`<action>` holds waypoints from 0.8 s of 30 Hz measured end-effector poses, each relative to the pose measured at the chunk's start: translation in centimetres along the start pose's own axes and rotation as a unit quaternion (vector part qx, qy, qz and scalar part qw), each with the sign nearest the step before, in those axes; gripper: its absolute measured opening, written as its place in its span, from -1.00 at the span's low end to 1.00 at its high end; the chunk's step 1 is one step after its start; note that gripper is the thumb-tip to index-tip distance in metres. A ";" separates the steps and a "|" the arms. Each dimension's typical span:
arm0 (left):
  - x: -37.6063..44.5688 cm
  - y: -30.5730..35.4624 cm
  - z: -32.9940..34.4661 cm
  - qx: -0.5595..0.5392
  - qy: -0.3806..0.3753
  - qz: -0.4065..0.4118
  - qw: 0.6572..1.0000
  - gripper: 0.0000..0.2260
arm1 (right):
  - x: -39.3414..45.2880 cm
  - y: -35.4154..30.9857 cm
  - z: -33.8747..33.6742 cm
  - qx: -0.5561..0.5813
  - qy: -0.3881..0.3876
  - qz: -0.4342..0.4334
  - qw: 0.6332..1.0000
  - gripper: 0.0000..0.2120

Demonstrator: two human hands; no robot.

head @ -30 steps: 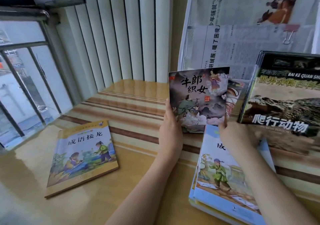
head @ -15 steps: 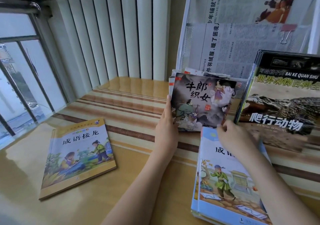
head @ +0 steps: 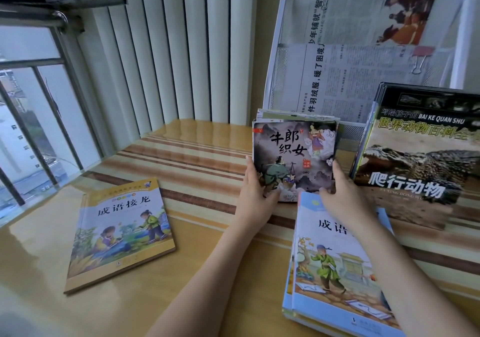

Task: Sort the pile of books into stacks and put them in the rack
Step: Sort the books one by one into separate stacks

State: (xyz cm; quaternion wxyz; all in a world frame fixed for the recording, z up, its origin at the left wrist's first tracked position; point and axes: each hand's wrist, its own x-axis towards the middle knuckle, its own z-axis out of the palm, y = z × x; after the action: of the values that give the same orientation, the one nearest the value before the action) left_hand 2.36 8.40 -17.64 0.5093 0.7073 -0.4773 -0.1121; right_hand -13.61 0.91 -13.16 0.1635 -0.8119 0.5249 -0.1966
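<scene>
A stack of small square picture books (head: 294, 155) with a dark grey cover in front stands upright against the base of the white wire rack (head: 275, 58). My left hand (head: 255, 193) grips the stack's lower left edge, thumb on the cover. My right hand (head: 340, 193) holds its lower right edge. A stack of blue-covered books (head: 335, 279) lies flat under my right forearm. A yellow-bordered book (head: 120, 232) lies flat alone at the left. A thick reptile encyclopedia set (head: 418, 152) stands to the right of the small books.
Newspapers (head: 363, 51) held by binder clips hang in the rack's upper tiers. White vertical blinds (head: 166, 51) back the striped glossy table (head: 187, 160). A barred window (head: 31, 118) runs along the left edge.
The small books came down from a raised, tilted hold and now stand squared up at the rack's base. My right hand shifted from the stack's bottom to its right edge.
</scene>
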 end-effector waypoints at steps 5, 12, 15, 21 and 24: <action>0.2 -0.2 -0.2 0.000 0.015 0.009 1.000 -0.19 | 0.4 0.4 0.4 0.051 0.004 -0.011 0.999 -0.28; -0.3 -0.3 -0.3 0.040 -0.020 -0.009 0.999 -0.14 | 1.0 0.7 1.3 0.009 0.048 0.033 0.998 -0.30; -1.3 0.5 -1.0 0.059 0.033 -0.016 0.998 -0.26 | 0.4 0.2 1.1 -0.077 0.169 -0.021 0.982 -0.45; -4.0 0.6 -7.6 0.167 0.163 -0.004 0.972 -0.57 | -3.5 -5.7 0.6 -0.044 0.248 -0.195 0.948 -0.83; -5.4 -0.6 -12.6 0.286 0.237 -0.110 0.922 -0.62 | -6.2 -11.5 2.0 0.017 0.041 -0.251 0.967 -0.86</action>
State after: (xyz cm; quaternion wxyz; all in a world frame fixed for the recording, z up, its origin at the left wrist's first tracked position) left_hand 8.01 20.43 -14.12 0.3683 0.8767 -0.2735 0.1448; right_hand -5.84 11.26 -10.42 0.1006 -0.9059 0.3071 -0.2736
